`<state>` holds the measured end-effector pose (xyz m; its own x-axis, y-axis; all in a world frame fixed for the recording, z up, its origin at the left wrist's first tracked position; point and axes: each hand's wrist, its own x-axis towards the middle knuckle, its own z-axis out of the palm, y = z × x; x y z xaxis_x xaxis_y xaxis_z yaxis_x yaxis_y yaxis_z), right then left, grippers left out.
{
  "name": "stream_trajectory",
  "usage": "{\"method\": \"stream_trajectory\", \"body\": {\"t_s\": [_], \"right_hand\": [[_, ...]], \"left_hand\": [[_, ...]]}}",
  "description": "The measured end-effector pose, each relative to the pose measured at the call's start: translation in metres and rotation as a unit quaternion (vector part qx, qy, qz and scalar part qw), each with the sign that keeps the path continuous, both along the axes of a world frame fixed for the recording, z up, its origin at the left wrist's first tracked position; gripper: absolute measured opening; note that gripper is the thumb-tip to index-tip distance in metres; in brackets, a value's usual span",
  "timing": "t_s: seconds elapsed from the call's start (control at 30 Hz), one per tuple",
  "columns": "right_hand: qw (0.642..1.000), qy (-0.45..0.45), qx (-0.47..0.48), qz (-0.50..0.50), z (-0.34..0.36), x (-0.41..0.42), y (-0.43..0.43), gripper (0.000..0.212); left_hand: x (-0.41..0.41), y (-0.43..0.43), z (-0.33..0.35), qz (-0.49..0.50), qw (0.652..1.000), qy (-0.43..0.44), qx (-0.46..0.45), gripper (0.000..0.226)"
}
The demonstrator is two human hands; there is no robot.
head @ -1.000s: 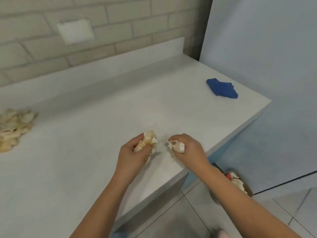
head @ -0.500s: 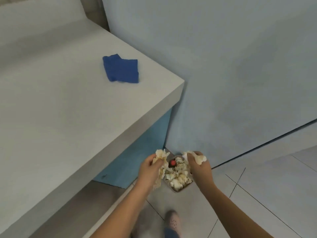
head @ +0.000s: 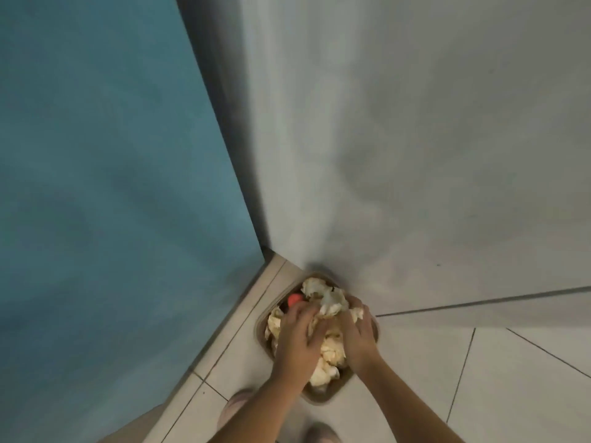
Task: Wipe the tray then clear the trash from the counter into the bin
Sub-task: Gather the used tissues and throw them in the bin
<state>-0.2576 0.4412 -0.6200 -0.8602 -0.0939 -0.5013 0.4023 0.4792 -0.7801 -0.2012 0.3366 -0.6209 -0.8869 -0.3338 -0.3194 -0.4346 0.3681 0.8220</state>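
Presses the left hand (head: 299, 338) palm-down, grip spread, onto crumpled cream paper trash (head: 331, 302). Sinks the right hand (head: 358, 330) alongside, fingers bent into the heap; cannot tell whether pinching a scrap. Overfills a rounded-square brown bin (head: 321, 400), with a small red piece (head: 295, 298) at far left. Sits on glossy pale floor tiles (head: 479, 378), cornered between a matte blue panel (head: 112, 187) and a grey wall (head: 415, 155).
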Motion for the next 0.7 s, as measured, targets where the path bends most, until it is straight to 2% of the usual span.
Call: {"method": "stream_trajectory", "body": {"t_s": [0.03, 0.13, 0.2, 0.27, 0.3, 0.37, 0.43, 0.47, 0.53, 0.63, 0.7], "right_hand": [[0.999, 0.037, 0.02, 0.033, -0.013, 0.003, 0.003, 0.066], [0.978, 0.085, 0.087, 0.171, -0.047, 0.007, 0.024, 0.069], [0.944, 0.123, 0.166, 0.256, -0.064, 0.007, 0.04, 0.075], [0.903, 0.147, 0.224, 0.336, -0.073, 0.008, 0.051, 0.101], [0.879, 0.142, 0.248, 0.381, -0.068, 0.007, 0.051, 0.105], [0.855, 0.123, 0.254, 0.436, -0.062, 0.007, 0.053, 0.082], [0.842, 0.112, 0.25, 0.464, -0.057, 0.008, 0.054, 0.076], [0.841, 0.087, 0.258, 0.468, -0.056, 0.008, 0.055, 0.075], [0.835, 0.067, 0.307, 0.452, -0.048, 0.002, 0.049, 0.067], [0.807, 0.084, 0.386, 0.44, -0.046, -0.005, 0.038, 0.037], [0.801, 0.093, 0.405, 0.431, -0.051, -0.01, 0.032, 0.024]], "left_hand": [[0.001, 0.004, -0.018, -0.033, 0.999, 0.012, -0.034, 0.063], [0.008, 0.01, -0.052, -0.166, 0.977, 0.013, -0.133, 0.043], [0.015, 0.007, -0.06, -0.273, 0.943, 0.006, -0.191, 0.048], [0.019, -0.001, -0.066, -0.362, 0.895, -0.009, -0.262, 0.06], [0.02, -0.004, -0.063, -0.388, 0.88, -0.038, -0.273, 0.065], [0.018, -0.009, -0.064, -0.404, 0.858, -0.052, -0.313, 0.071], [0.013, -0.011, -0.067, -0.41, 0.851, -0.045, -0.323, 0.066], [0.011, -0.011, -0.065, -0.438, 0.841, -0.086, -0.305, 0.065], [0.005, -0.008, -0.061, -0.452, 0.832, -0.109, -0.304, 0.064], [0.003, 0.003, -0.069, -0.443, 0.829, -0.156, -0.302, 0.07], [0.0, 0.008, -0.07, -0.453, 0.811, -0.185, -0.321, 0.076]]}}
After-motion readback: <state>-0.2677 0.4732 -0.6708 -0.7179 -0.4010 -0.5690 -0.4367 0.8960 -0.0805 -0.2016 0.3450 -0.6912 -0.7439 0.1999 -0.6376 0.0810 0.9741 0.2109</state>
